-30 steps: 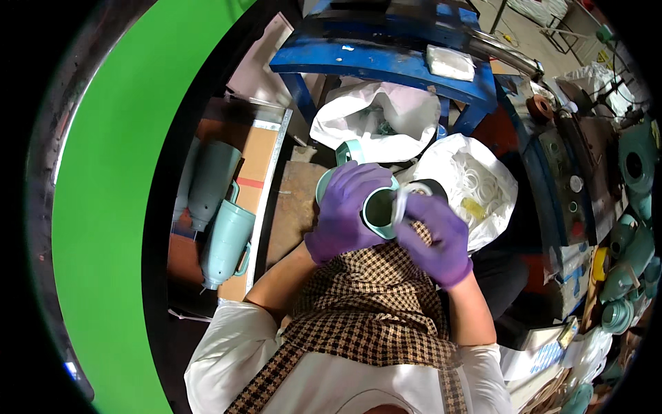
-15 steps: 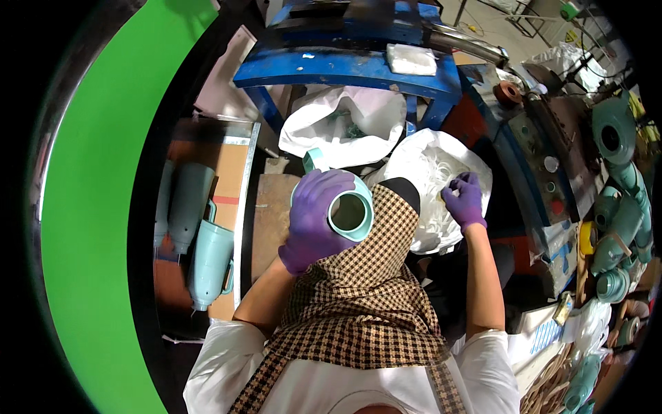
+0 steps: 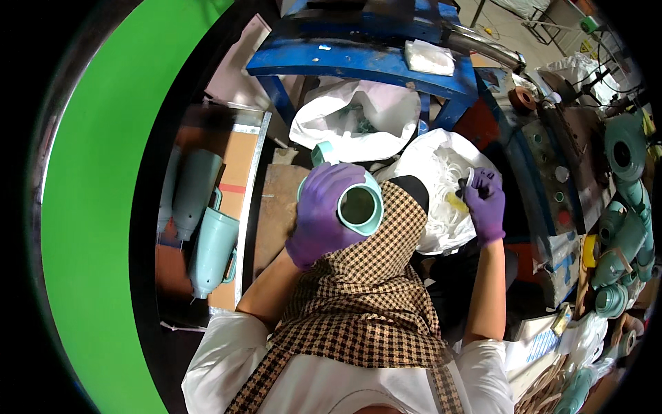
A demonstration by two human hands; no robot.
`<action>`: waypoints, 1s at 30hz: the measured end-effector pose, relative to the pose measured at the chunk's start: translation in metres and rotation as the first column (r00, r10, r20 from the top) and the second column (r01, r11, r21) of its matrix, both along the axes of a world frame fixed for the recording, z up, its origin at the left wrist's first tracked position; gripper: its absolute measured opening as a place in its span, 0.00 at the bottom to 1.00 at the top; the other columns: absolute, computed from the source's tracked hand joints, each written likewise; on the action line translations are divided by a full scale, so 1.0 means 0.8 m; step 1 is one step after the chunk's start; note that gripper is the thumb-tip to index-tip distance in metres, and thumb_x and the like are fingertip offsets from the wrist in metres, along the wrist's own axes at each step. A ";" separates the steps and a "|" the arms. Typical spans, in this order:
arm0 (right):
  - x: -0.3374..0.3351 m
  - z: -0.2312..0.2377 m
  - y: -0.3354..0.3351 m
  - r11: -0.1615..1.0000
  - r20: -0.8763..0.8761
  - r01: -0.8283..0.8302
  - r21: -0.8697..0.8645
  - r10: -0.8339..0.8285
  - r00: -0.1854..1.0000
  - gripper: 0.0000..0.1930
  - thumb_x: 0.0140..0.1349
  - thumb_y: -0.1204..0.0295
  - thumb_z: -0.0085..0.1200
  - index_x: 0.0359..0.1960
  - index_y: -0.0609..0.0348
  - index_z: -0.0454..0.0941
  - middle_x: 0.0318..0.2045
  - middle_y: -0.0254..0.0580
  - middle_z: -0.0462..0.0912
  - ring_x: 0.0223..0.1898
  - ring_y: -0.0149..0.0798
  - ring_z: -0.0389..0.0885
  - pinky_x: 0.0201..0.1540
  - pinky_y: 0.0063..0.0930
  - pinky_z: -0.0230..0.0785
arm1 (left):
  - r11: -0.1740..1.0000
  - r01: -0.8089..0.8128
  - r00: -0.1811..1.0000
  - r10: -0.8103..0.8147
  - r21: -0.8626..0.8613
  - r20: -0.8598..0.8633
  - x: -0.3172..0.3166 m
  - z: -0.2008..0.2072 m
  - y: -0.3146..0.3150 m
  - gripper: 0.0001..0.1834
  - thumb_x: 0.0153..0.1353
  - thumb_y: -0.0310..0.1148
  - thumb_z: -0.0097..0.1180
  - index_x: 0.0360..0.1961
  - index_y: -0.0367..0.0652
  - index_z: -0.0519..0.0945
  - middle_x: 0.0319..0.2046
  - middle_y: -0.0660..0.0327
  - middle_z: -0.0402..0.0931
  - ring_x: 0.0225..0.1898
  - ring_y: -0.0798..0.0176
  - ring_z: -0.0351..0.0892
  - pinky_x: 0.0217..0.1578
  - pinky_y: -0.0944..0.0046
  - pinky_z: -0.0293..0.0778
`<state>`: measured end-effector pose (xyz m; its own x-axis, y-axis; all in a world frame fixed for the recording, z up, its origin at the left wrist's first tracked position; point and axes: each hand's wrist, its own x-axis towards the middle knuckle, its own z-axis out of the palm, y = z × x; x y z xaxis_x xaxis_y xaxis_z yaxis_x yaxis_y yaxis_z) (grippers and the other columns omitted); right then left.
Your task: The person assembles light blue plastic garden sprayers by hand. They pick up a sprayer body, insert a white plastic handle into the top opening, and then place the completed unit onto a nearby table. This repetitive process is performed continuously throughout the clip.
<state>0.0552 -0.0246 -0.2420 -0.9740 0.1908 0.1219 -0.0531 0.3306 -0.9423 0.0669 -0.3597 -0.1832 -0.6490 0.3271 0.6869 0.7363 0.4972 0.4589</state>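
Observation:
My left hand, in a purple glove, is wrapped around a mint-green plastic jug-like casing. The round open end faces up toward me, and a handle sticks out on the far side. To the right, my purple-gloved right hand is over the right edge of a white sack full of thin white rings. Its fingers are closed, with a white ring pinched at the tips. A small yellowish piece shows beside the fingers; whether they touch it is unclear.
Similar casings lie in a box at left. A second white sack stands ahead, below a blue metal bench. A cluttered worktable with more green parts runs along the right. Checked apron fabric covers my lap.
My right hand has shifted right, and a white ring now shows at its fingertips. The yellowish piece has come into sight. My left hand keeps its hold on the casing.

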 end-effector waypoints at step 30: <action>0.110 0.090 -0.159 0.755 0.051 -0.548 0.361 0.570 0.820 0.13 0.50 0.78 0.58 0.40 0.63 0.79 0.40 0.58 0.80 0.47 0.59 0.78 0.51 0.47 0.71 | 0.950 0.051 0.997 -0.029 -0.308 0.076 0.018 -0.006 0.049 0.28 0.48 0.39 0.66 0.53 0.45 0.81 0.59 0.55 0.75 0.65 0.47 0.70 0.67 0.36 0.55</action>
<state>0.1435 -0.1517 -0.1697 -0.8826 -0.4510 0.1325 -0.3823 0.5247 -0.7606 0.0816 -0.3202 -0.1878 -0.6735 0.5431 0.5015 0.7303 0.5940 0.3375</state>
